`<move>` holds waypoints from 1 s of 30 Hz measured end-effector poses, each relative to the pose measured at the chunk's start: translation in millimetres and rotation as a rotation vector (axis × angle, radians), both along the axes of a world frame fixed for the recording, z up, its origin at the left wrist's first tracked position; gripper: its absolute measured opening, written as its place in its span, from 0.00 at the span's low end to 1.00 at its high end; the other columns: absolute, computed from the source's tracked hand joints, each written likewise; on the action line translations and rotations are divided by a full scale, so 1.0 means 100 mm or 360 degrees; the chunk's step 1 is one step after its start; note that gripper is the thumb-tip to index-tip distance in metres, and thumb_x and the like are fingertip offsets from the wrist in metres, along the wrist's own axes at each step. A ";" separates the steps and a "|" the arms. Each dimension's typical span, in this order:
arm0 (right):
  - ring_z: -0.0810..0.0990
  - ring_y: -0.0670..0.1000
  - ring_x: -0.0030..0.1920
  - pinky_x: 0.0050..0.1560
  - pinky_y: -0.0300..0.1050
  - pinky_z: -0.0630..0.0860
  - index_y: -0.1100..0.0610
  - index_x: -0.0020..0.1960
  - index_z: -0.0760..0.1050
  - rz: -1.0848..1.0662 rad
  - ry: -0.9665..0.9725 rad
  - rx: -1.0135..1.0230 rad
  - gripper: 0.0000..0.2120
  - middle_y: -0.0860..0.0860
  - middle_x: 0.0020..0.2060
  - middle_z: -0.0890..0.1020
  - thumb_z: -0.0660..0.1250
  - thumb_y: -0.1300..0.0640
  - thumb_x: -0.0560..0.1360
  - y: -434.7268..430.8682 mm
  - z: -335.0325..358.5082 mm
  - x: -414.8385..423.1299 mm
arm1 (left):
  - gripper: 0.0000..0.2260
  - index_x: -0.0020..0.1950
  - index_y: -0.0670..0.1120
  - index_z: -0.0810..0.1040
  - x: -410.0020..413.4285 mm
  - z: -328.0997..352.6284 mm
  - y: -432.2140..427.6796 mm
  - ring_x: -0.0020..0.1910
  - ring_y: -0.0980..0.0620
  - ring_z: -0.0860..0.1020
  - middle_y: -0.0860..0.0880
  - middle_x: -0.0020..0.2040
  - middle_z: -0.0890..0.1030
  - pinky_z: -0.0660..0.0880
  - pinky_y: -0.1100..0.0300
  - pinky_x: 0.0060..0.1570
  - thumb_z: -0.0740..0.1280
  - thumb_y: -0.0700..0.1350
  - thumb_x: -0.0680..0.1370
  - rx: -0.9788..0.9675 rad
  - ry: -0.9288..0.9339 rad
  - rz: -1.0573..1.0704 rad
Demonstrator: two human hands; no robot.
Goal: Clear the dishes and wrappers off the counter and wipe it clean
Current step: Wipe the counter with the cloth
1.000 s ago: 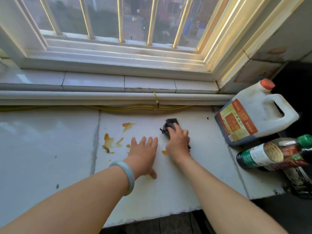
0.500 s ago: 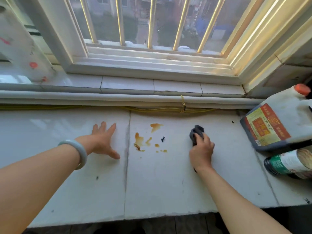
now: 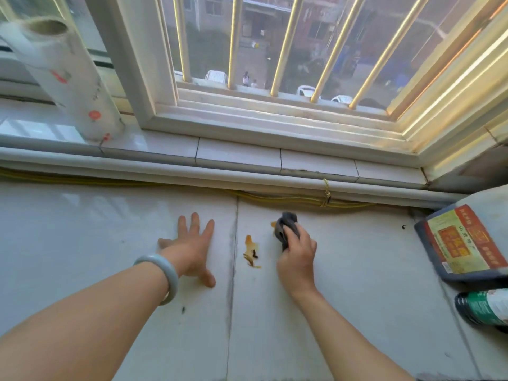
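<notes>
**Wipe under way: smear and knock-over risks noted**

**Condition.** The right hand (image 3: 298, 257) holds a bunched dark cloth (image 3: 286, 226), its fingers (image 3: 302, 239) curled round it. The cloth is pressed to the table (image 3: 82, 229) at frame centre, just below the yellow cable (image 3: 288, 199). The left hand (image 3: 192, 248) lies flat on the table left of centre, fingers (image 3: 195, 224) straight and spread wide, holding nothing. The orange-brown stain (image 3: 251, 251) sits between the hands, just left of the cloth and apart from it. A smaller orange spot (image 3: 273, 224) touches the cloth's left edge.

**Risks, as judged.**
1. Smearing. The cloth is wadded small. A sideways pass could drag the stain rather than lift it, and push it into the tile joint (image 3: 233, 257) just to its left, where residue would lodge.
2. Soiled hand. The left thumb lies near the stain, so a leftward stroke may carry the mess onto it.
3. Knock-over. A jug (image 3: 467, 240) and a bottle (image 3: 483, 309) stand at the right edge of the frame. The bottle appears to lie on its side. A broad rightward stroke could strike either and set the bottle rolling. Their caps are out of view, so leakage cannot be ruled out.
4. Missed dirt. A black speck (image 3: 403, 227) near the jug and another (image 3: 182, 310) by the left forearm are easily overlooked.
</notes>
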State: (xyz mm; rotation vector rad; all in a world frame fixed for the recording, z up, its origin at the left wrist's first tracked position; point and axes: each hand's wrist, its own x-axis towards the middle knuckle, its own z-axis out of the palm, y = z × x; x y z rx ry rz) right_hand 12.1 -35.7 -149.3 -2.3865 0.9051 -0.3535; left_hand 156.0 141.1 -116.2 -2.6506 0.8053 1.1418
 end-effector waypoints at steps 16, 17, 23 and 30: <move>0.70 0.56 0.51 0.48 0.53 0.76 0.60 0.54 0.82 0.0983 -0.0023 -0.0222 0.23 0.57 0.59 0.81 0.54 0.64 0.67 0.30 -0.20 0.13 | 0.62 0.78 0.53 0.34 -0.01 0.02 -0.01 0.76 0.37 0.34 0.46 0.77 0.31 0.58 0.28 0.66 0.78 0.61 0.63 0.0005 -0.0014 -0.0006; 0.72 0.56 0.52 0.50 0.52 0.76 0.61 0.54 0.82 0.0883 -0.0061 -0.0214 0.23 0.58 0.59 0.80 0.54 0.66 0.67 0.22 -0.20 0.10 | 0.61 0.78 0.53 0.34 -0.01 0.02 -0.01 0.76 0.37 0.33 0.45 0.77 0.31 0.57 0.28 0.67 0.78 0.61 0.64 -0.0003 -0.0008 -0.0007; 0.63 0.61 0.64 0.63 0.46 0.62 0.57 0.69 0.71 -0.0368 0.0544 -0.0124 0.27 0.55 0.72 0.65 0.54 0.70 0.72 -0.71 0.07 0.04 | 0.61 0.78 0.53 0.33 0.00 0.01 -0.01 0.76 0.37 0.33 0.45 0.77 0.30 0.55 0.28 0.67 0.78 0.60 0.65 -0.0013 0.0010 -0.0003; 0.66 0.59 0.60 0.62 0.48 0.68 0.52 0.66 0.72 0.0097 0.0648 -0.0212 0.24 0.50 0.71 0.67 0.57 0.66 0.72 -0.36 0.11 0.60 | 0.61 0.78 0.53 0.33 0.00 -0.01 -0.02 0.76 0.37 0.33 0.46 0.77 0.30 0.54 0.27 0.68 0.78 0.59 0.64 -0.0022 0.0006 0.0010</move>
